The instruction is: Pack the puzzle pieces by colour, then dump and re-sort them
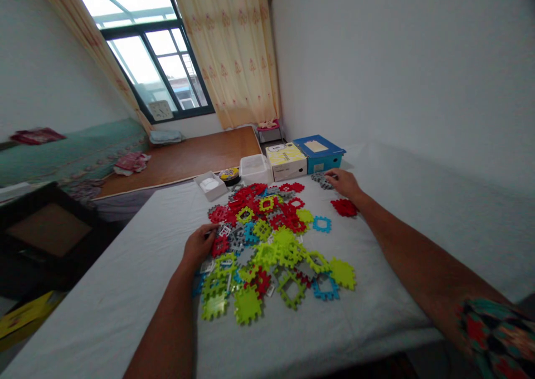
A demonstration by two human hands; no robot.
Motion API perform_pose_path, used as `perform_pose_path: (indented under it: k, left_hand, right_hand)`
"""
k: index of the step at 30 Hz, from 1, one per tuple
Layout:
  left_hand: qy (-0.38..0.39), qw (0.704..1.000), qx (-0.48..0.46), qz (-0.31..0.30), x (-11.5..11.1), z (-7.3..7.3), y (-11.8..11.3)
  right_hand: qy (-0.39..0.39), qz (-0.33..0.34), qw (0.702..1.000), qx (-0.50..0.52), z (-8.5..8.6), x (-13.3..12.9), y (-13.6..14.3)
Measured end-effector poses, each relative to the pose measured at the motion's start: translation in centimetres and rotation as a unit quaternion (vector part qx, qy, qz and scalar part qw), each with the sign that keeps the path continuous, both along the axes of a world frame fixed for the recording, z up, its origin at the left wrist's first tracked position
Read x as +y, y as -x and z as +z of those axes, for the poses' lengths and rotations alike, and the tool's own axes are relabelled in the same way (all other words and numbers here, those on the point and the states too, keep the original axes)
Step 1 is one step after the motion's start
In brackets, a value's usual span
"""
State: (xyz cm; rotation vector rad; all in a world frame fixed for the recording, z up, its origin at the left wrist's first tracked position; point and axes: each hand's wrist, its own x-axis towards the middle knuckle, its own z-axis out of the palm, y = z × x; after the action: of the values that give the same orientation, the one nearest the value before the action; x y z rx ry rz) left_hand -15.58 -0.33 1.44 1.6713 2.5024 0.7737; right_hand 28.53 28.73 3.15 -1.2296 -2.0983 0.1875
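Note:
A heap of interlocking plastic building tiles [267,248] in lime green, red, grey and blue covers the middle of the white-clothed table [371,312]. My left hand [199,246] rests at the heap's left edge, fingers loosely bent and apart, close to a small white window piece [224,231] and a red square tile [219,246]. Away from the heap, at the back right, my right hand [345,184] has its fingers closed on a grey tile in a small grey group [321,180]. Red tiles [344,207] lie just below that wrist, partly overlapped by it.
Along the table's back stand a white open box [211,186], a round black-and-yellow container [229,175], a clear plastic tub [254,169], a yellow-and-white carton [286,160] and a blue lidded box [319,152]. The wall [409,72] runs along the right. A dark chair [50,239] stands left.

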Motion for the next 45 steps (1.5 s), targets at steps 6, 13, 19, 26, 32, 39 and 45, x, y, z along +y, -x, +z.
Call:
perform_pose_path:
  k: [6,13,19,26,32,39,45]
  left_hand:
    - [0.002,1.000,-0.015,0.006,-0.1,0.4,-0.4]
    - [-0.001,1.000,-0.006,0.003,-0.1,0.4,-0.5]
    - [0.010,1.000,-0.004,0.008,-0.1,0.4,-0.7]
    - [0.015,1.000,-0.012,0.008,-0.1,0.5,-0.7]
    - [0.009,1.000,-0.024,0.006,-0.1,0.1,-0.4]
    - [0.016,1.000,-0.019,0.001,-0.1,0.2,-0.5]
    - [0.016,1.000,-0.018,0.003,-0.2,0.3,-0.6]
  right_hand:
    - [-0.004,0.303,0.951,-0.064,-0.4,-8.0,8.9]
    - [-0.013,0.323,0.940,-0.108,-0.6,-11.5,11.5]
    - [0.033,0.296,0.947,-0.120,-0.5,-12.3,12.2]
    - [0.166,0.415,0.893,-0.040,0.3,-12.7,12.1]
    - [0.090,0.380,0.916,-0.095,0.5,-13.5,12.2]
    - [0.153,0.386,0.908,-0.057,0.8,-13.6,12.5]
    - [0.171,0.354,0.914,0.105,1.1,-12.0,11.8]
